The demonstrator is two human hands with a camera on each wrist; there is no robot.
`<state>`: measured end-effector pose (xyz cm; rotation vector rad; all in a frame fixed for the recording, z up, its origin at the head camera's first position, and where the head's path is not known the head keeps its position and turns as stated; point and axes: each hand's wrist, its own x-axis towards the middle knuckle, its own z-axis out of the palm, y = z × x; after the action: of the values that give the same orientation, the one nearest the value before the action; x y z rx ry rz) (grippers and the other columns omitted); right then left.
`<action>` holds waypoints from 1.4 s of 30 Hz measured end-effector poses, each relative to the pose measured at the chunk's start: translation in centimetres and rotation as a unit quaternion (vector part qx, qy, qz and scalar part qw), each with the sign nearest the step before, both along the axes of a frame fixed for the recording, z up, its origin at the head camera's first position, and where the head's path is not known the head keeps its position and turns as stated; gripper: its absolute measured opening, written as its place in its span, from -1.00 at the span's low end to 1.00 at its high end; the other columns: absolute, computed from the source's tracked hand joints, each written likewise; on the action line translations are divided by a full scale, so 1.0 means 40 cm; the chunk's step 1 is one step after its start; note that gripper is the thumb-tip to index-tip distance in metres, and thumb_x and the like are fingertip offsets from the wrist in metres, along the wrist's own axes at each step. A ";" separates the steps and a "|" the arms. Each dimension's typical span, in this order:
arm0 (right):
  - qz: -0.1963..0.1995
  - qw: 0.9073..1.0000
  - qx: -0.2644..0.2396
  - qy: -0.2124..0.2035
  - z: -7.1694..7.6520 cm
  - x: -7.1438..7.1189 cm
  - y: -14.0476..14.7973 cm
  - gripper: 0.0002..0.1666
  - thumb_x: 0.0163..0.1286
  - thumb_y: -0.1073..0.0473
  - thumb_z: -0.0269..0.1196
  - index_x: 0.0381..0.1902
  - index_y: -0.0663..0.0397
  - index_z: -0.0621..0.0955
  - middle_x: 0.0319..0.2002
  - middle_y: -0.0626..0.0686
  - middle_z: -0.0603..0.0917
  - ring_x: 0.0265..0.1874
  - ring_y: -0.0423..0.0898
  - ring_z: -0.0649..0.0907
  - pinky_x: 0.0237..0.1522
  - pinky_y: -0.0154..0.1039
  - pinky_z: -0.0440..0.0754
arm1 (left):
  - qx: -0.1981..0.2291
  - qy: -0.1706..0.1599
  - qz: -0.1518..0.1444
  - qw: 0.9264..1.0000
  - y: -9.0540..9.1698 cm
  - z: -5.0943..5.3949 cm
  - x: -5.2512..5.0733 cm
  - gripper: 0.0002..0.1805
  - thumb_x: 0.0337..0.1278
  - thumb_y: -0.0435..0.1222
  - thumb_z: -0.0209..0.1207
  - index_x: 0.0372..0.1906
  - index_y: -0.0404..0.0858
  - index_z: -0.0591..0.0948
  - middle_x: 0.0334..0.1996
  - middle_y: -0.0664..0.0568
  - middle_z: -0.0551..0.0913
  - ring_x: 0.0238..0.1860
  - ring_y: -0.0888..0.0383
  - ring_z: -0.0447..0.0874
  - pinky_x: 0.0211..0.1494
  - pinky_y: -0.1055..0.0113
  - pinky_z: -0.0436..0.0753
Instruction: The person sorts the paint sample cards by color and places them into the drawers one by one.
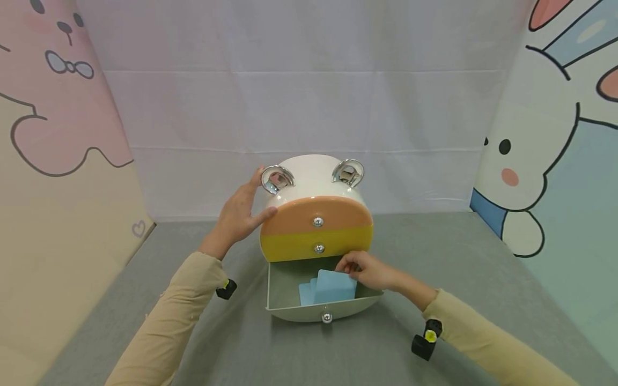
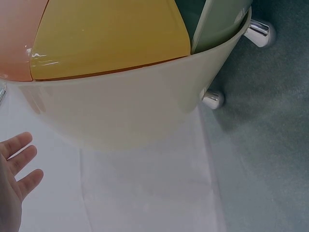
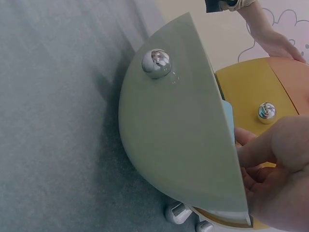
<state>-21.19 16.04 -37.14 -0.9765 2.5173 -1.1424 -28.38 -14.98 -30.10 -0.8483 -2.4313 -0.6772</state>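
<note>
A small rounded cabinet (image 1: 311, 174) has a white shell, two silver ear-shaped loops and three drawers with silver knobs. Its orange drawer (image 1: 294, 214) and yellow drawer (image 1: 289, 247) are closed. The green bottom drawer (image 1: 299, 315) is pulled out, with light blue cards (image 1: 335, 287) inside. My right hand (image 1: 373, 271) reaches into it and pinches the front card by its upper right corner; the green front hides the fingertips in the right wrist view. My left hand (image 1: 238, 214) rests on the cabinet's left side, thumb near the orange front, fingers spread.
The cabinet stands on short silver feet (image 3: 177, 212) on a grey tabletop (image 1: 232, 343). A white cloth (image 1: 309, 107) hangs behind it. Panels with a cartoon bear (image 1: 63, 128) and a cartoon rabbit (image 1: 536, 155) stand at either side.
</note>
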 end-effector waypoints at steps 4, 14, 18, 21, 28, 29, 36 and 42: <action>0.006 1.000 -0.004 0.009 0.000 0.001 -0.004 -0.68 0.16 0.60 0.01 -0.23 0.28 0.59 -0.31 0.05 0.56 -0.35 -0.11 0.48 -0.24 -0.28 0.50 | 0.000 -0.006 -0.001 1.000 0.002 0.002 0.004 0.00 -0.01 0.39 -0.20 0.44 -0.06 -0.14 0.24 -0.15 0.32 0.24 -0.12 0.26 0.17 -0.08 0.32; 0.012 0.999 -0.042 0.013 0.019 -0.007 0.009 -0.70 0.12 0.62 0.02 -0.20 0.40 0.55 -0.21 0.23 0.57 -0.27 0.09 0.54 -0.21 -0.28 0.55 | -0.002 -0.010 0.004 1.000 0.004 0.001 0.005 0.00 -0.02 0.40 -0.21 0.44 -0.05 -0.15 0.25 -0.15 0.32 0.24 -0.12 0.26 0.18 -0.08 0.31; -0.008 0.999 -0.051 -0.006 0.045 0.003 0.021 -0.74 0.19 0.57 0.04 -0.17 0.37 0.54 -0.20 0.22 0.55 -0.22 0.12 0.52 -0.19 -0.26 0.55 | 0.001 -0.006 0.002 1.000 0.002 -0.001 0.003 0.01 -0.03 0.41 -0.22 0.44 -0.05 -0.14 0.25 -0.14 0.32 0.23 -0.12 0.27 0.17 -0.08 0.32; -0.021 0.998 -0.054 -0.002 0.062 0.013 0.030 -0.76 0.22 0.51 0.07 -0.15 0.35 0.53 -0.22 0.16 0.54 -0.21 0.07 0.52 -0.18 -0.23 0.54 | 0.002 -0.003 0.000 1.000 0.001 -0.003 0.001 0.01 -0.04 0.42 -0.24 0.44 -0.05 -0.14 0.27 -0.13 0.30 0.23 -0.13 0.27 0.15 -0.10 0.33; -0.055 0.996 -0.067 0.019 0.080 0.053 0.037 -0.72 0.22 0.38 0.18 -0.09 0.32 0.50 -0.30 0.07 0.53 -0.29 -0.11 0.50 -0.27 -0.29 0.55 | 0.002 -0.004 0.001 1.000 0.000 -0.003 0.000 0.02 -0.05 0.43 -0.26 0.44 -0.04 -0.15 0.27 -0.14 0.29 0.22 -0.15 0.27 0.13 -0.11 0.33; -0.065 0.995 -0.068 0.024 0.080 0.064 0.035 -0.72 0.22 0.35 0.20 -0.09 0.30 0.51 -0.31 0.05 0.53 -0.31 -0.13 0.50 -0.30 -0.30 0.55 | 0.002 -0.004 0.001 1.000 0.000 -0.003 0.000 0.02 -0.05 0.43 -0.25 0.44 -0.04 -0.15 0.27 -0.14 0.29 0.22 -0.15 0.27 0.14 -0.10 0.33; -0.129 0.984 -0.083 0.089 0.052 0.161 0.002 -0.78 0.17 0.15 0.29 -0.25 0.11 0.56 -0.49 -0.13 0.53 -0.48 -0.28 0.50 -0.50 -0.37 0.52 | 0.003 -0.002 -0.002 1.000 0.000 -0.003 0.000 0.02 -0.05 0.43 -0.26 0.44 -0.05 -0.14 0.27 -0.14 0.29 0.23 -0.15 0.26 0.14 -0.11 0.33; -0.118 0.983 -0.107 0.090 -0.005 0.232 -0.031 -0.79 0.16 0.15 0.30 -0.28 0.11 0.55 -0.52 -0.19 0.56 -0.53 -0.35 0.52 -0.56 -0.37 0.53 | 0.005 0.001 -0.005 1.000 0.001 -0.002 -0.002 0.02 -0.05 0.43 -0.26 0.44 -0.06 -0.14 0.26 -0.15 0.30 0.22 -0.14 0.27 0.16 -0.09 0.32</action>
<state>-11.92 14.82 -37.34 -0.8834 2.7562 -1.4822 -28.44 -14.95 -30.19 -0.8574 -2.4218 -0.6919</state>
